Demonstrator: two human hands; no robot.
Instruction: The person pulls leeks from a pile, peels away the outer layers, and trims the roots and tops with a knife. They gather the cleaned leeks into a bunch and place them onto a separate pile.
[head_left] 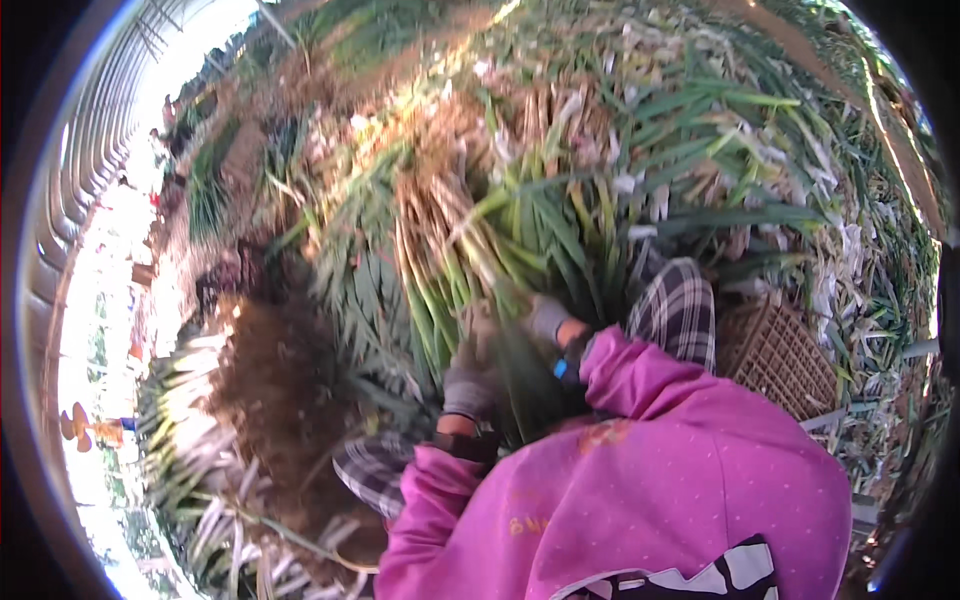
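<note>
My left hand [472, 378], in a grey glove, is closed around the green part of some long green onions [510, 375], whose dark leaves hang toward my lap. Close beside it, my right hand [547, 318], also gloved, grips the same stalks; its fingertips are partly hidden and a little blurred. Just beyond both hands lies a pile of green onions [440, 240] with brownish, dry-skinned stalks and green leaves. Whether the held stalks are apart from that pile, I cannot tell.
A brown plastic crate [785, 355] stands by my right knee. To my left lies a heap of onions [200, 390] with pale stalks and brown, earthy roots. Leaf scraps [700, 90] cover the ground ahead and to the right. Greenhouse framing [95, 130] curves along the left.
</note>
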